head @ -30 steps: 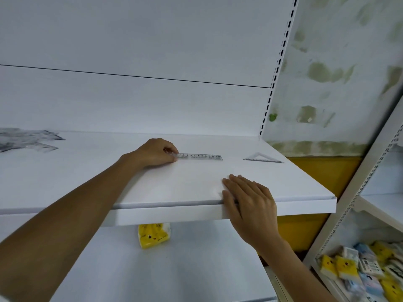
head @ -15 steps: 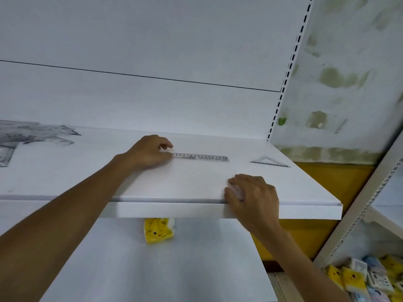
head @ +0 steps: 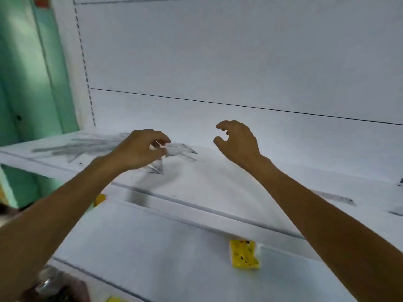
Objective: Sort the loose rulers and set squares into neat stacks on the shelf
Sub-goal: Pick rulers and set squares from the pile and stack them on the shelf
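Currently our left hand (head: 141, 150) pinches a clear set square (head: 157, 167) just beside the loose pile (head: 93, 147) on the shelf (head: 218, 179), our right hand (head: 237, 142) hovers half-curled and empty; we judge the slick plastic may slip and scatter that pile

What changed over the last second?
The left hand let go of the ruler and moved left to the loose pile, where it now pinches a clear set square. The right hand lifted off the shelf edge and hangs in the air, holding nothing. The ruler still lies on the shelf; yellow pack still below.
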Motion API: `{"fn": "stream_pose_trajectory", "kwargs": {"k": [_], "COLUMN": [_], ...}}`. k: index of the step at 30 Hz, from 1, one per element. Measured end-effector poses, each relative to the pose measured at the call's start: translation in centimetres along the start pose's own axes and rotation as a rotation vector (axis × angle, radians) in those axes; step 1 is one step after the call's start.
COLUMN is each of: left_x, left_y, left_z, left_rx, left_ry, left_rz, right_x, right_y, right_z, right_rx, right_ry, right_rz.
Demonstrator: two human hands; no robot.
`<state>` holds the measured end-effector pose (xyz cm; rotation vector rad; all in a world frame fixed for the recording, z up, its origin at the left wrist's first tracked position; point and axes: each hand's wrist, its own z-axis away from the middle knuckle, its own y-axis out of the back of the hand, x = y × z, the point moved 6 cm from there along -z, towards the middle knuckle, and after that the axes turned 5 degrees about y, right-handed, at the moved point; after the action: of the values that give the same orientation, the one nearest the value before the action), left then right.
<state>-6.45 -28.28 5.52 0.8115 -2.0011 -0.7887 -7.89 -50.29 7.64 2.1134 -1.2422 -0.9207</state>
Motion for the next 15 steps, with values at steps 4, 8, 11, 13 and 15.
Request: {"fn": "stream_pose_trajectory", "kwargs": {"k": [4,8,11,13,15], "left_x": [-5.5,-10.6,-13.8,-15.5,-16.8], "left_y": [5.0,8.3,10.2,11.2,11.5], "left_z": [2.9,5.3,6.2,6.3,6.2], "left_rx": [0.016,0.003,-0.014,0.008,0.019], "left_ry": [0.047,0.100,0.126,0.146,0.153], "left_rz": [-0.073,-0.149,-0.200,-0.193,-0.192], "right_x": [-6.2,-11.1,-13.0,-13.6,-13.7], "right_y": [-6.1,-10.9,-13.2,-14.5,-15.8], "right_z": [-3.5,-5.5,-6.6,-7.2,-7.9], "right_rx": [-0.099,-0.169,-0.188,-0.205,-0.233], "right_ry": [0.051,0.097,0.120,0.128,0.135], "right_rz": [-0.080,-0.137,-0.179,-0.196,-0.191]}}
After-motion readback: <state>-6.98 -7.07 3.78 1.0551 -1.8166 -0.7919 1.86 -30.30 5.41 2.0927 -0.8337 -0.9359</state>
